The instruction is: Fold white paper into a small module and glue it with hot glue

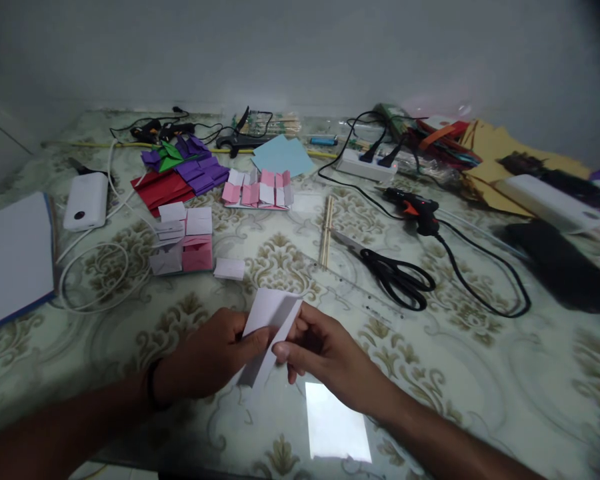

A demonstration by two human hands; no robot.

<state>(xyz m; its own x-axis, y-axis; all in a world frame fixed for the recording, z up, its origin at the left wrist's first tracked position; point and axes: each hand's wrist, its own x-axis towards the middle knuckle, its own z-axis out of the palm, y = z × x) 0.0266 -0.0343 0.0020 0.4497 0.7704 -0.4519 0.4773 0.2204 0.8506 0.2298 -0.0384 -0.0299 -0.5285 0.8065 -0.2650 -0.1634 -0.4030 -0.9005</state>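
Note:
Both hands hold a folded white paper (271, 319) just above the patterned table (480, 373), near its front edge. My left hand (207, 357) pinches the paper's left side, thumb on top. Fingers of my right hand (325, 353) grip its right edge and lower fold. The paper is creased lengthwise and tilts up away from me. A small white folded piece (229, 268) lies just beyond the hands.
Folded pink, white, red and purple papers (185, 193) lie at the back left. Black scissors (395, 273), wooden sticks (326, 230), a glue gun (415, 208) with cord, a power strip (365, 165), a power bank (86, 200) and a white pad (13, 257) surround the work spot.

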